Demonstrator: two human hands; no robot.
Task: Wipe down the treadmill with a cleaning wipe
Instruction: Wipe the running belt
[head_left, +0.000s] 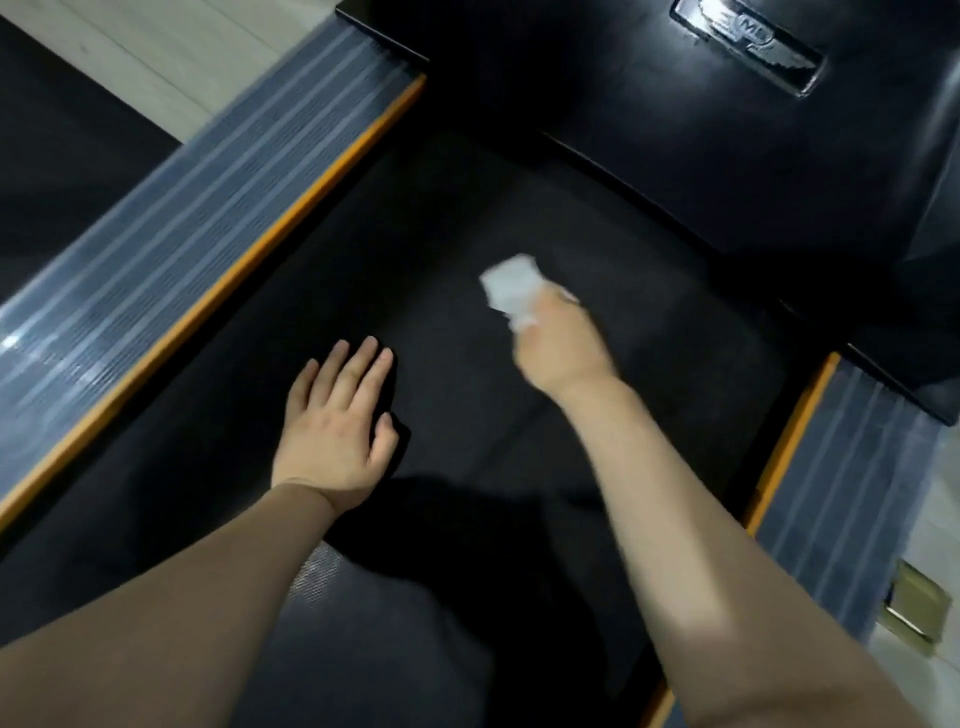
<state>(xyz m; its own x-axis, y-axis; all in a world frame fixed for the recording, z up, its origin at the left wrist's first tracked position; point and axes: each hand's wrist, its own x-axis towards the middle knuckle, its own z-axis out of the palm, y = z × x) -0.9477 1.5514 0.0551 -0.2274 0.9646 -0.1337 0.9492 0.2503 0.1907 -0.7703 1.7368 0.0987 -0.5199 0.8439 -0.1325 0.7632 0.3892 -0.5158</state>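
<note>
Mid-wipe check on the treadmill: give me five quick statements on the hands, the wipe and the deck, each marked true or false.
1. The right hand grips the crumpled white cleaning wipe. True.
2. The left hand holds a spray bottle. False: it rests flat, fingers spread, on the black treadmill belt.
3. The wipe is over the grey ribbed side rail. False: it is over the belt, near the glossy black motor cover.
4. An orange strip runs between rail and belt. True.
5. Both hands are over the belt. True.
</note>
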